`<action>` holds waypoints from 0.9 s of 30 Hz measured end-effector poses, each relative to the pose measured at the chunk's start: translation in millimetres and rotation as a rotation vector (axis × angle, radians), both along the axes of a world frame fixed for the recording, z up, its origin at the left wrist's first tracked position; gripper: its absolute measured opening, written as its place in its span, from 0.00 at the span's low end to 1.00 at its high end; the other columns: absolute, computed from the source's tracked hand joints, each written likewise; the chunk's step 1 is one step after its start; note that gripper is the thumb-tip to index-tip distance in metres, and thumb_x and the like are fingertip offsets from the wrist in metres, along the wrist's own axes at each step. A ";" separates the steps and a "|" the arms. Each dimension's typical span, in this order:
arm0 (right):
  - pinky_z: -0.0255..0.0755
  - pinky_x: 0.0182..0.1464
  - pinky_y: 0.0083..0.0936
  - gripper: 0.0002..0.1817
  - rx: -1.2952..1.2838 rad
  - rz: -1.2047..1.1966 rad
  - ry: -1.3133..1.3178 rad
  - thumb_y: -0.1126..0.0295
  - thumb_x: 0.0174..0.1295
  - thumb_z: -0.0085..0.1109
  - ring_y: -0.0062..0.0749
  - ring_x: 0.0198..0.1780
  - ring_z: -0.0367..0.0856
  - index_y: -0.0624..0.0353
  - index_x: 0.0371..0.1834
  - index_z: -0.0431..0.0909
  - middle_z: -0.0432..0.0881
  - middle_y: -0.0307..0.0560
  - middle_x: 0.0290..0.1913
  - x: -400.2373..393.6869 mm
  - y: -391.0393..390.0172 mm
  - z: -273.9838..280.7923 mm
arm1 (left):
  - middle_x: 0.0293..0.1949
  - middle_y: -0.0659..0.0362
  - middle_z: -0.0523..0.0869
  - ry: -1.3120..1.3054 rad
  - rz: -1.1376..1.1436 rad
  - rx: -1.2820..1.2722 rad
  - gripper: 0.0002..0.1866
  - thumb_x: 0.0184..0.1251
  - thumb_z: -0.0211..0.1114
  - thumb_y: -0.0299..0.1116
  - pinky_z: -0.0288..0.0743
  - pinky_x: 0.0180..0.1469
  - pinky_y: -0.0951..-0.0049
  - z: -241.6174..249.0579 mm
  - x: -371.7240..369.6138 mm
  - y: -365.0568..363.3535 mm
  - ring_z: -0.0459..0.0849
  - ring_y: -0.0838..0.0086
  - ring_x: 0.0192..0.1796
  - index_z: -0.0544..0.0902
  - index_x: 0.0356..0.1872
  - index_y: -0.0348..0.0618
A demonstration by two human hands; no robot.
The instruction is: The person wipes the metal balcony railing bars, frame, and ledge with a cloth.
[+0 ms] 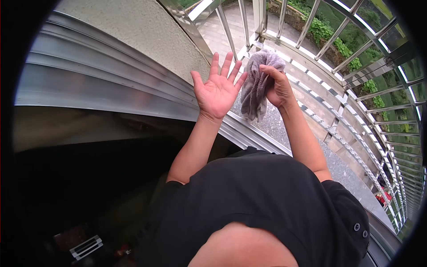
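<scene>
A crumpled greyish-purple cloth [255, 84] hangs from my right hand [279, 86], its thumb pressed over the front and the other fingers hidden behind. To the left of the cloth, my left hand [218, 91] is raised with the palm up and its fingers spread, holding nothing. The little finger of that hand comes close to the cloth's left edge. Both hands are above the metal window track [251, 135] and the speckled stone sill [278, 129].
Curved metal railings [342, 66] surround the right side, with green plants beyond. A metal window frame [98, 75] crosses the upper left beside a rough wall [138, 31]. Something red [383, 196] lies near the railings at the lower right. The lower left is dark.
</scene>
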State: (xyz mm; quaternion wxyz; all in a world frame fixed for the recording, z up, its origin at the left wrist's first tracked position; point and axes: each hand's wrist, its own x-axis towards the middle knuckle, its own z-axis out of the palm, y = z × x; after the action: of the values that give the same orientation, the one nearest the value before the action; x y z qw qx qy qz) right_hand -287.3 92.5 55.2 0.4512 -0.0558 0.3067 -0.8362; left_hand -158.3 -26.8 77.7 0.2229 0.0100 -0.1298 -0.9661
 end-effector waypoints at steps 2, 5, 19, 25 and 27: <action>0.76 0.47 0.26 0.14 -0.034 0.056 0.020 0.74 0.56 0.61 0.29 0.43 0.81 0.62 0.46 0.78 0.82 0.46 0.42 -15.0 2.5 -16.5 | 0.67 0.50 0.67 -0.088 -0.064 0.024 0.32 0.71 0.42 0.62 0.55 0.71 0.49 -6.2 2.1 2.5 0.64 0.53 0.68 0.66 0.66 0.50; 0.74 0.51 0.26 0.20 -0.018 0.071 0.240 0.74 0.55 0.61 0.29 0.46 0.82 0.63 0.53 0.75 0.83 0.46 0.44 -17.3 3.1 2.8 | 0.49 0.54 0.83 -0.497 -0.194 -0.269 0.21 0.76 0.47 0.47 0.74 0.56 0.62 -54.8 -12.9 -8.9 0.82 0.63 0.49 0.74 0.57 0.43; 0.68 0.56 0.28 0.12 -0.174 0.599 1.135 0.78 0.56 0.63 0.32 0.52 0.75 0.62 0.44 0.80 0.78 0.45 0.53 -39.8 50.7 35.2 | 0.40 0.57 0.83 -0.663 -0.155 -2.476 0.15 0.67 0.58 0.45 0.73 0.46 0.67 -140.2 -115.5 -12.1 0.81 0.69 0.40 0.80 0.41 0.44; 0.69 0.57 0.26 0.15 0.188 0.178 1.125 0.79 0.56 0.60 0.35 0.54 0.78 0.61 0.49 0.80 0.79 0.49 0.54 -44.9 79.1 13.6 | 0.28 0.57 0.85 -0.855 -0.049 -3.051 0.11 0.62 0.59 0.41 0.70 0.42 0.61 -81.1 -136.7 -6.4 0.83 0.69 0.33 0.84 0.27 0.49; 0.68 0.59 0.27 0.19 0.289 0.063 1.151 0.81 0.55 0.61 0.37 0.57 0.77 0.59 0.51 0.80 0.79 0.50 0.55 -43.1 82.4 11.0 | 0.25 0.61 0.85 -0.954 -0.077 -2.929 0.09 0.59 0.60 0.39 0.70 0.44 0.59 -47.6 -148.0 -3.4 0.84 0.67 0.29 0.85 0.25 0.51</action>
State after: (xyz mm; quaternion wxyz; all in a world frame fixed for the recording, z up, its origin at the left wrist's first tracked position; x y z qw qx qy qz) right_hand -330.4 174.9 66.2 0.2400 -0.4475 0.6109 -0.6074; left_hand -306.4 -30.2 30.1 -0.0482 0.0843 -0.9910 0.0918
